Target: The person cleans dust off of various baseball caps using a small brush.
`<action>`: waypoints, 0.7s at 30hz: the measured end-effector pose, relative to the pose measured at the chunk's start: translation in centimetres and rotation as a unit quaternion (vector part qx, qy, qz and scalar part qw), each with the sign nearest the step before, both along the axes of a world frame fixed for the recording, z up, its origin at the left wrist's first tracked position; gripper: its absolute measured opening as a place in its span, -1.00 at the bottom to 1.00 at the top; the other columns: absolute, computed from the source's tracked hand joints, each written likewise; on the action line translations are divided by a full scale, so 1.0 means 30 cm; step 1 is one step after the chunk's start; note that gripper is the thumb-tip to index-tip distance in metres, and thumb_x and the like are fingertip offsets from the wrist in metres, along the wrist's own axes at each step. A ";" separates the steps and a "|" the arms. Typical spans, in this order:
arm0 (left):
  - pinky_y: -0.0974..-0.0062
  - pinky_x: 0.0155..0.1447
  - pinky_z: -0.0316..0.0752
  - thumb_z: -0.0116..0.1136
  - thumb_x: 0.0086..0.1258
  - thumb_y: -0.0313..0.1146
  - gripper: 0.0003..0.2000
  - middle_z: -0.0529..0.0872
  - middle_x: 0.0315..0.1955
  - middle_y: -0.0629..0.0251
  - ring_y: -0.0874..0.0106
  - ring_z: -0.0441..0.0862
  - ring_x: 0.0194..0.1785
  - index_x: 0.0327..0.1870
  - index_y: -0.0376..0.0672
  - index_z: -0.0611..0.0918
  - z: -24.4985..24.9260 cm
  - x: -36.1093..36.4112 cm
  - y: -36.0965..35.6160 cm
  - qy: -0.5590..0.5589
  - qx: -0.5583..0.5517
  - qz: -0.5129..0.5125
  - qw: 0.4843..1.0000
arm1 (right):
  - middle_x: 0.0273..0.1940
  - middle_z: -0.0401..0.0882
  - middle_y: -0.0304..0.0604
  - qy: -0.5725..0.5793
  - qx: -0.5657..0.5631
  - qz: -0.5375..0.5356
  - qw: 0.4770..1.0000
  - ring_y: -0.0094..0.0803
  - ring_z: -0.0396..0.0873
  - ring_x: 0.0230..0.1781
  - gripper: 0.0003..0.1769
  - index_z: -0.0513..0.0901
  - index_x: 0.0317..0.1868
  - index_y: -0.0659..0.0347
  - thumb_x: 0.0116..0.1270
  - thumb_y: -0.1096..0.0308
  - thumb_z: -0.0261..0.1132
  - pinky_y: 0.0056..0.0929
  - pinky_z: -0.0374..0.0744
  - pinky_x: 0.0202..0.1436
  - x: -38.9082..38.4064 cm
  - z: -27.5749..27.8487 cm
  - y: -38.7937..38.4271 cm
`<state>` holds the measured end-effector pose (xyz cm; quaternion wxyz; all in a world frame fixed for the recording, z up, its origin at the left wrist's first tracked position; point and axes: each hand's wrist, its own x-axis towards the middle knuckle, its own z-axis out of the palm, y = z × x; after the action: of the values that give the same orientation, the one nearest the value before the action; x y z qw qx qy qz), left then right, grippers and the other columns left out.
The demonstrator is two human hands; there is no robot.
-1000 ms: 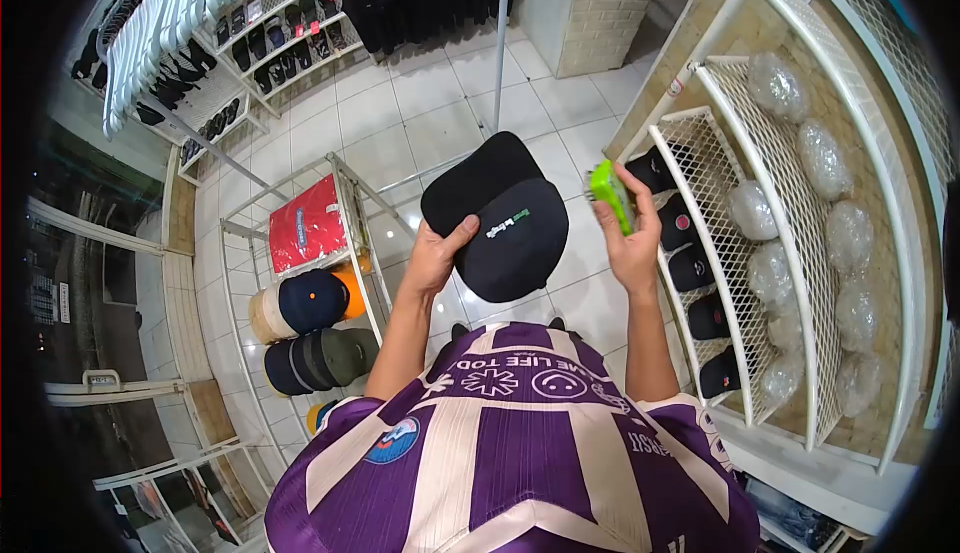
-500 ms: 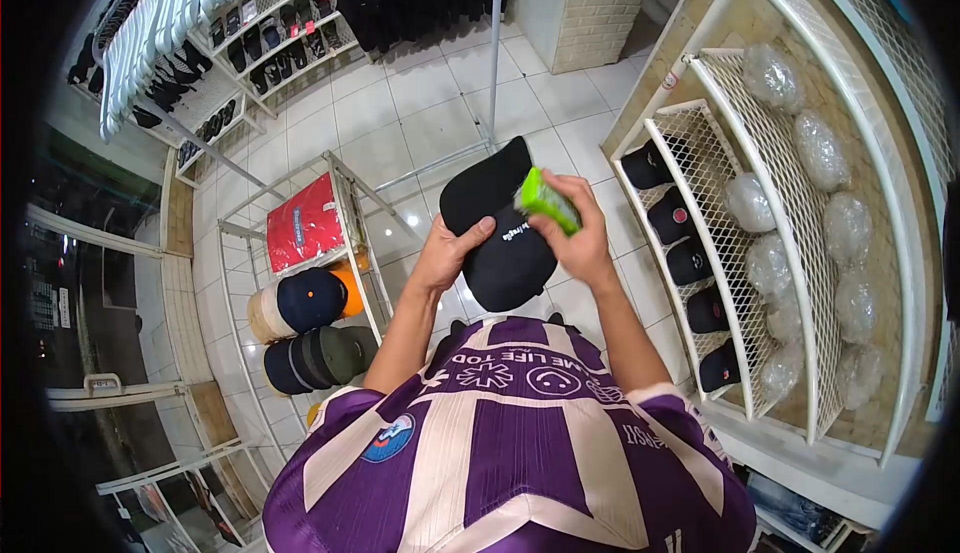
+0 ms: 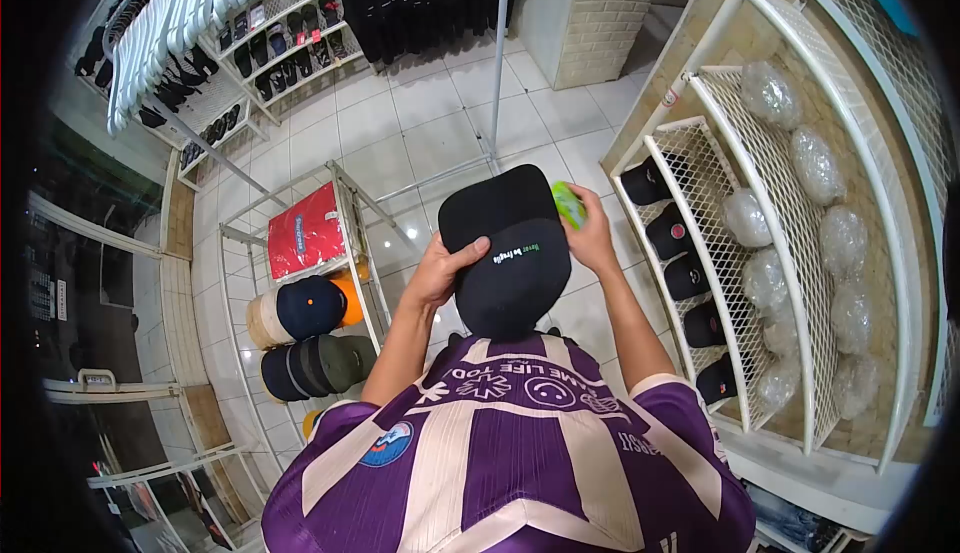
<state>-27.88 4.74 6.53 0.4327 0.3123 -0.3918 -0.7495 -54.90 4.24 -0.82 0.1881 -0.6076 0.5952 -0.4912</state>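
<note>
A black cap [image 3: 510, 278] with small white and green lettering is held in front of my chest, its flat brim [image 3: 497, 201] pointing away from me. My left hand [image 3: 440, 271] grips the cap's left side, the thumb lying on top near the brim seam and the fingers hidden underneath. Just right of the brim, my right hand [image 3: 592, 236] is closed around a small lime-green brush-like block [image 3: 569, 205]. The block is partly covered by the hand and the brim's edge, and its working face is hidden.
To the left stands a white metal rack with a red packaged item [image 3: 305, 233] and rows of caps [image 3: 318, 361]. Right of me, wall shelves [image 3: 740, 353] hold black caps and clear plastic bundles [image 3: 770, 278]. White hangers [image 3: 190, 23] hang at upper left; dark clothes [image 3: 430, 3] hang behind.
My right hand with the green block has moved off the cap's front to the right of the brim. The cap has turned more upright and come nearer my chest, uncovering its lettering.
</note>
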 end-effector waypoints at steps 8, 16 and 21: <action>0.50 0.02 0.67 0.38 0.44 -0.39 -0.74 0.79 -0.12 0.31 0.53 0.74 -0.12 0.07 -0.28 0.70 0.039 -0.078 0.009 -0.037 0.046 -0.012 0.998 | 0.09 0.63 -0.03 -0.059 -0.075 0.073 0.993 -0.14 0.60 0.14 -0.38 0.60 0.24 0.23 0.16 0.35 0.59 -0.25 0.52 0.27 0.161 0.355 0.036; 0.53 -0.08 0.65 0.39 0.42 -0.39 -0.79 0.80 -0.21 0.34 0.55 0.73 -0.21 -0.01 -0.27 0.74 0.040 -0.051 -0.013 -0.117 0.024 -0.059 0.991 | 0.05 0.63 0.03 -0.012 -0.060 0.030 0.998 -0.01 0.61 0.11 -0.33 0.61 0.27 0.27 0.14 0.30 0.59 -0.18 0.55 0.21 0.146 0.327 -0.007; 0.51 -0.12 0.67 0.45 0.38 -0.34 -0.71 0.80 -0.23 0.31 0.52 0.74 -0.24 0.03 -0.28 0.71 0.060 -0.041 -0.015 -0.214 -0.023 -0.095 0.972 | 0.04 0.62 0.03 0.059 -0.087 0.143 0.984 0.00 0.57 0.10 -0.32 0.63 0.31 0.18 0.15 0.26 0.57 -0.13 0.52 0.23 0.196 0.346 0.013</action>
<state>-29.11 4.30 8.32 0.2725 0.4174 -0.5200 -0.6936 -49.03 4.64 9.57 0.1674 -0.7281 0.4678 -0.4723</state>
